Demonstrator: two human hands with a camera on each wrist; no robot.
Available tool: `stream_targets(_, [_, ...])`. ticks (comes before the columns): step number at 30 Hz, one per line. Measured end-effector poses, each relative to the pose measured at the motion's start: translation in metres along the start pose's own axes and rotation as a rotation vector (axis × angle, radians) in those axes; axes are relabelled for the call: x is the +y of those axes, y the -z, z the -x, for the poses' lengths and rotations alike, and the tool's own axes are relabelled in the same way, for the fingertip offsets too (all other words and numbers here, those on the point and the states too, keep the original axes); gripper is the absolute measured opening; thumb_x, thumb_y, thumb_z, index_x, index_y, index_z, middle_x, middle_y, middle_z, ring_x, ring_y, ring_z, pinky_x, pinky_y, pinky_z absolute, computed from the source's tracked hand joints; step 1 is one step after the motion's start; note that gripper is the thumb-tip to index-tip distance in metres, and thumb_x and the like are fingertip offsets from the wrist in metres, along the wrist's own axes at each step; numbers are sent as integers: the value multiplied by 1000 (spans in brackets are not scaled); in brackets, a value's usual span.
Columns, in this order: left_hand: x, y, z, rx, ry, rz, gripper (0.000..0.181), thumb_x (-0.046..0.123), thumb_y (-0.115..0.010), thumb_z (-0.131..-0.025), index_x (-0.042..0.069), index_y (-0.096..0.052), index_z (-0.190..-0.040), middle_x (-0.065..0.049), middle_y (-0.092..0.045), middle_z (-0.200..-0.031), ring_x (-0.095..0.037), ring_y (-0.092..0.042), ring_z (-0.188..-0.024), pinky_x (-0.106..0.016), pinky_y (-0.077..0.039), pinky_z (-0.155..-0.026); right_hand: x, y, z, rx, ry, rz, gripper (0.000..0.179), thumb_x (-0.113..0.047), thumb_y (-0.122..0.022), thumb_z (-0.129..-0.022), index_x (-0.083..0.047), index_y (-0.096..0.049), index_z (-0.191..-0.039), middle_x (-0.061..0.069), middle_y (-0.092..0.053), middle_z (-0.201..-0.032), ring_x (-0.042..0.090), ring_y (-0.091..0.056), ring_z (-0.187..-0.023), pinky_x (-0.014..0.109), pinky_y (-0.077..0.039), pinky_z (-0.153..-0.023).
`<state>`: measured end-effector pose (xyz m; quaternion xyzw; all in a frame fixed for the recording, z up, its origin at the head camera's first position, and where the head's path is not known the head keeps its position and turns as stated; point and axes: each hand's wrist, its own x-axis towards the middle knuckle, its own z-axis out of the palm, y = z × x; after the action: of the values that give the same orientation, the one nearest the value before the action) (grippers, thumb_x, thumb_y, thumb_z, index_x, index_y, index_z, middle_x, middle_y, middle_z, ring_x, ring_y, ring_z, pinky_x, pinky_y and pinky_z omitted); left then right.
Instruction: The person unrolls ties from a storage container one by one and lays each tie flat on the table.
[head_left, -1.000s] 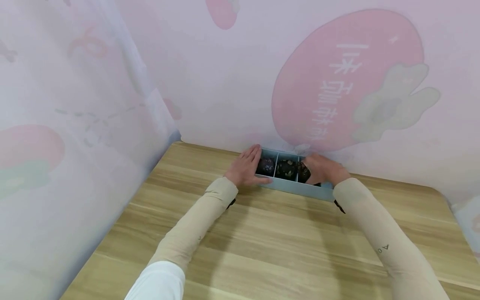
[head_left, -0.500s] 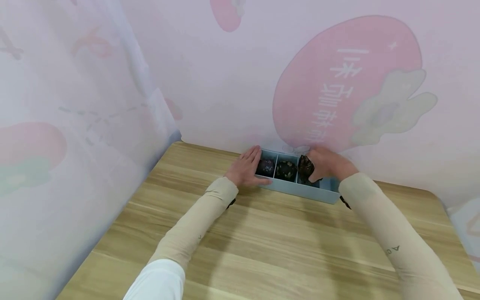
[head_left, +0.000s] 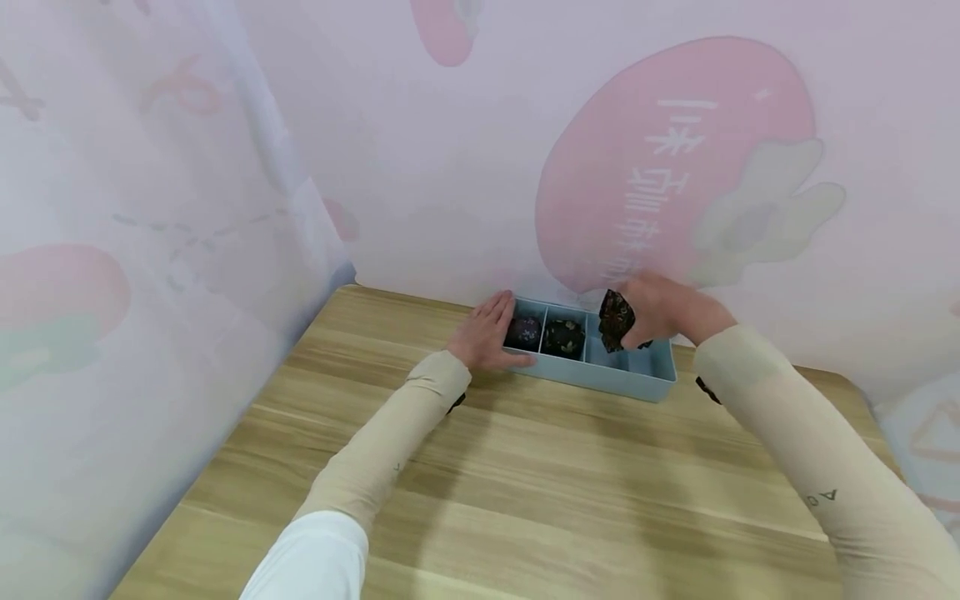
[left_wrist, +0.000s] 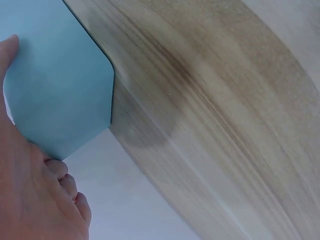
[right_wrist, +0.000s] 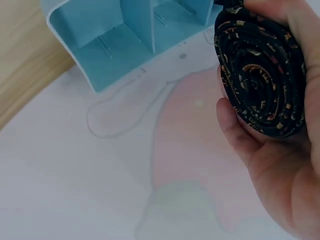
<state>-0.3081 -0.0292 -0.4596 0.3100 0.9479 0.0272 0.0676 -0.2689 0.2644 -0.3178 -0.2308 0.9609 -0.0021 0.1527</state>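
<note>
A light blue divided box (head_left: 611,382) stands at the table's back edge. My left hand (head_left: 483,335) holds its left end, thumb along the front wall and fingers at the end and back. In the left wrist view the hand (left_wrist: 40,200) wraps the box's end wall (left_wrist: 65,90). My right hand (head_left: 663,308) grips a rolled-up dark floral cloth (head_left: 615,319) just above the box's right half. The right wrist view shows its coiled layers (right_wrist: 260,75) between thumb and fingers. A purple-patterned cloth roll (head_left: 525,332) and a black-and-gold one (head_left: 564,337) sit in the two left compartments.
Behind the box rises a pale pink wall covering (head_left: 450,167) with strawberry prints, close to its back side. Another hanging sheet (head_left: 150,333) borders the left. The wooden table (head_left: 525,483) stretches in front.
My right hand has lifted the rolled cloth out of the third compartment, up and slightly right, leaving that compartment bare. My left hand has stayed on the box's end.
</note>
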Motion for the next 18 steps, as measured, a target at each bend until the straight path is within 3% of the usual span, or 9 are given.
stream_targets(6, [-8, 2, -2, -16, 12, -36, 118, 83, -46, -94, 4, -1, -169, -13, 0, -179, -28, -3, -167, -45, -12, -137, -17, 16, 2, -51, -57, -11, 89, -32, -87, -87, 8, -44, -154, 31, -51, -154, 47, -55, -137, 61, -51, -108])
stream_targets(9, [-14, 3, -3, -14, 22, -48, 118, 84, -45, -94, 4, -1, -169, -13, 0, -179, -28, -3, -167, -45, -12, -136, -30, 21, 0, -47, -51, -24, 82, -33, -86, -87, 8, -51, -149, 30, -57, -148, 43, -62, -127, 59, -54, -105])
stream_targets(12, [-19, 6, -3, 4, 33, -46, 117, 83, -47, -94, 4, -3, -169, -13, -2, -179, -29, -5, -167, -46, -13, -136, -43, 26, 1, -39, -40, -57, 74, -33, -86, -87, 8, -58, -140, 27, -65, -134, 33, -70, -99, 51, -58, -93])
stream_targets(13, [-21, 7, -3, 9, 36, -44, 117, 83, -47, -94, 4, -4, -169, -13, -2, -179, -29, -5, -167, -46, -13, -136, -46, 27, 0, -32, -37, -72, 67, -33, -85, -86, 8, -62, -133, 26, -67, -126, 28, -68, -88, 48, -58, -87])
stream_targets(16, [-22, 10, -1, 20, 41, -41, 116, 82, -49, -95, 3, -5, -169, -14, -3, -179, -30, -6, -167, -48, -14, -136, -56, 30, 4, -14, -39, -121, 51, -34, -85, -85, 3, -67, -114, 22, -68, -116, 23, -59, -75, 42, -54, -78])
stream_targets(18, [-23, 10, 0, 16, 45, -44, 116, 81, -48, -95, 3, -5, -169, -14, -3, -179, -30, -6, -167, -48, -14, -136, -61, 29, 7, 5, -38, -146, 41, -35, -86, -84, -2, -66, -97, 19, -65, -110, 23, -55, -76, 39, -51, -73])
